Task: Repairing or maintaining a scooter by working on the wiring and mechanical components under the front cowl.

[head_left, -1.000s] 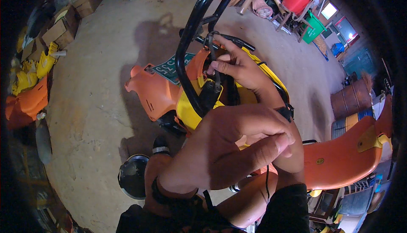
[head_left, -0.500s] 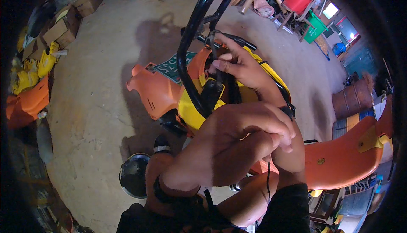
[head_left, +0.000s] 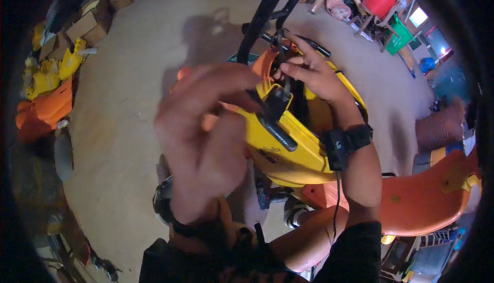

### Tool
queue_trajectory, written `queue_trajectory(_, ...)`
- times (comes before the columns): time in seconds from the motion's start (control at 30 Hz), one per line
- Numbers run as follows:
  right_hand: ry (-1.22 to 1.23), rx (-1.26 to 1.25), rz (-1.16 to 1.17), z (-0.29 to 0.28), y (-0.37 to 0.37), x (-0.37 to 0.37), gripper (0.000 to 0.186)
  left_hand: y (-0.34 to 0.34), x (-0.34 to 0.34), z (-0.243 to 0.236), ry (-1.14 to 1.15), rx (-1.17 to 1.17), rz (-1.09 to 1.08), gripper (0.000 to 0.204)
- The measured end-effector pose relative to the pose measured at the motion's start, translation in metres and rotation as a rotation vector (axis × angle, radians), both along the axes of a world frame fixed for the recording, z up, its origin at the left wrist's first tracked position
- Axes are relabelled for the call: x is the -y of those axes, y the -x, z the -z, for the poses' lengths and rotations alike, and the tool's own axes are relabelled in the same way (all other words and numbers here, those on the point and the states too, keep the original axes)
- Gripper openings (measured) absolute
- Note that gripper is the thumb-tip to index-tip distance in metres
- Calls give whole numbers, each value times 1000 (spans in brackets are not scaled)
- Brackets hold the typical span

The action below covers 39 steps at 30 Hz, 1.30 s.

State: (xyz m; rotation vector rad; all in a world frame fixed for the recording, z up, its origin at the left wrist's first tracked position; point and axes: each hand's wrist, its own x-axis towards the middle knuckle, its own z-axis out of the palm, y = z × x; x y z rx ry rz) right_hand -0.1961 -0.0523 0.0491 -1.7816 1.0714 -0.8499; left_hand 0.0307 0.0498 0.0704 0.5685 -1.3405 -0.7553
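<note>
Indoors, a broad concrete floor [head_left: 123, 103] spreads beneath an orange-and-yellow ride-on vehicle [head_left: 288, 164], which stands just in front of the person. A long orange moulded panel [head_left: 427, 198] lies to the right, with a rust-coloured drum [head_left: 437, 128] beyond it. A bent black tubular frame [head_left: 257, 25] rises at the vehicle's far end. Farther back at right sit a red bucket [head_left: 379, 0] and a green bin [head_left: 400, 35]; cardboard boxes [head_left: 90, 25] line the left side.

Of the person's 2 hands, the left hand [head_left: 206, 123] is raised over the vehicle's left side, fingers curved; motion blur means I cannot tell whether its thumb and fingertips pinch anything. The right hand [head_left: 311, 72], a black device [head_left: 337, 150] strapped at its wrist, reaches to the frame. Its index finger and thumb are spread along a dark cable [head_left: 286, 85] beside the black tubing; whether they pinch it, I cannot tell.
</note>
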Motion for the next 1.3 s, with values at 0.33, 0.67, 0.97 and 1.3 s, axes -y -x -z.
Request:
queue_trajectory(0.33,-22,33,-25,-6,-6,-2,68,-21,3,52,-272,1351,-319,36)
queue_trajectory(0.67,1,26,-17,1,2,1,67,16,3,83,-229,1336,-234,34)
queue_trajectory(0.97,-29,78,-76,-1,-5,3,67,38,-10,96,-229,1407,-191,14)
queue_trajectory(1.3,-52,68,-18,2,1,5,68,49,-38,99,-40,1299,242,15)
